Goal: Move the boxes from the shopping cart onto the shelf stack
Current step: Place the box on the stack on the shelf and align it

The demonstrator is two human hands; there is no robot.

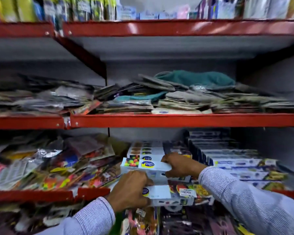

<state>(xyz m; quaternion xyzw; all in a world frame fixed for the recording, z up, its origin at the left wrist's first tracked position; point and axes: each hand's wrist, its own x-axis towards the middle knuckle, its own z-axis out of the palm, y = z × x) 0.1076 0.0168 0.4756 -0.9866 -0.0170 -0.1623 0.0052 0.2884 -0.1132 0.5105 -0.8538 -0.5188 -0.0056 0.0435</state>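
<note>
A stack of long white boxes with fruit pictures and a blue round logo sits on the lower red-edged shelf (92, 192). My left hand (129, 189) grips the near box (180, 192) at its left end, at the shelf's front edge. My right hand (180, 164) clasps the right end of the upper box (146, 164), which lies tilted on the stack. More of the same boxes (146, 150) are lined up behind it. No shopping cart is in view.
Loose colourful packets (54, 167) fill the shelf to the left. Rows of blue-and-white boxes (236, 163) stand to the right. The middle shelf (176, 120) holds flat packets and a green cloth item. More packets hang below the front edge.
</note>
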